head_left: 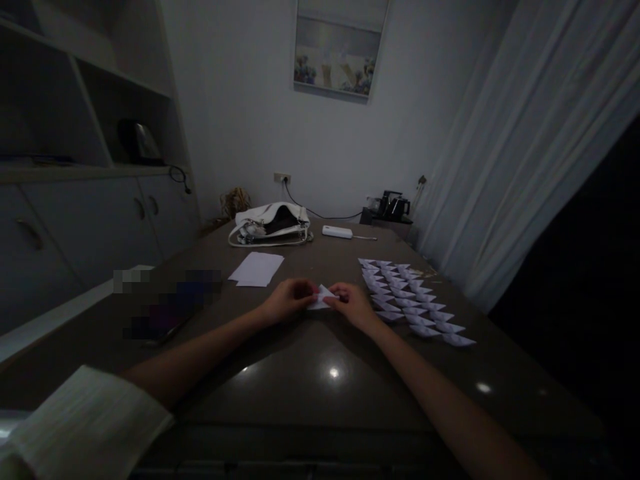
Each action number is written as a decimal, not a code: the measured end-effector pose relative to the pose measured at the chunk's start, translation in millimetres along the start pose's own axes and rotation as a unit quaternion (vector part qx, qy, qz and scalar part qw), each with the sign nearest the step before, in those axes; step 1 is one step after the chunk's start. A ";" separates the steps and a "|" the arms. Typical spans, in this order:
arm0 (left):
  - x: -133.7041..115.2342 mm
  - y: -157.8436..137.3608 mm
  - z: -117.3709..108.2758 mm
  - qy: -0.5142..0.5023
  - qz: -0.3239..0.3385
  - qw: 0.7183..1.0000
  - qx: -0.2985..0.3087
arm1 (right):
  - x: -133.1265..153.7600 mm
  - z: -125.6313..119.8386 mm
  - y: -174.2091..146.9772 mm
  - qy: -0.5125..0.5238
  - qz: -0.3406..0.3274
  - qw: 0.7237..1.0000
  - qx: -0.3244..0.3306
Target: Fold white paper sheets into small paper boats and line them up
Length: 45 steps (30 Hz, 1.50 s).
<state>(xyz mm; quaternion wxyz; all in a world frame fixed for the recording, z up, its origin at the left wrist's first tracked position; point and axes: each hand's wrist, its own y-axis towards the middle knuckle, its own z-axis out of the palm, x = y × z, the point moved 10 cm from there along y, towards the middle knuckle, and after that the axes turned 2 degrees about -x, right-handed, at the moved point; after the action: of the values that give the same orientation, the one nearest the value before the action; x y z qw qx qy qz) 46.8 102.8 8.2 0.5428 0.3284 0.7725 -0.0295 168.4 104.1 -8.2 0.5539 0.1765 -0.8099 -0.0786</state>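
Small folded paper (321,305) pinched between both hands, mid-worktop (300,380).
Left grip (290,301) and right grip (354,305) are each clamped on the paper, one at either side, its pointed top showing between them; good work here would likely mean matching the edges, pressing evenly with both thumbs and easing thin layers without tearing; to the right stand rows of white paper boats (400,285), to the far left lie flat sheets (257,268), and beyond them a white handbag (249,215) gapes, its dark inside hiding any contents, while a left shelf compartment (90,110) holds what looks like a kettle (145,142).
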 end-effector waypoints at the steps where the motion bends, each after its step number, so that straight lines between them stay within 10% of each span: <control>1: -0.1 0.1 -0.5 -0.013 0.006 1.000 -0.005 | 1.3 -0.6 0.0 0.001 -0.002 1.000 -0.005; 45: 5.6 -3.4 12.4 -0.009 -0.059 0.995 0.076 | 17.7 15.1 -5.9 0.007 -0.036 0.997 0.062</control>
<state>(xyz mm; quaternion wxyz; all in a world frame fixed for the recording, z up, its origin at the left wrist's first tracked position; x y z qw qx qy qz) 54.0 97.8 -2.7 0.5201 0.3222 0.7814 -0.1229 149.9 91.0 -0.4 0.5445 0.2402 -0.8022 -0.0475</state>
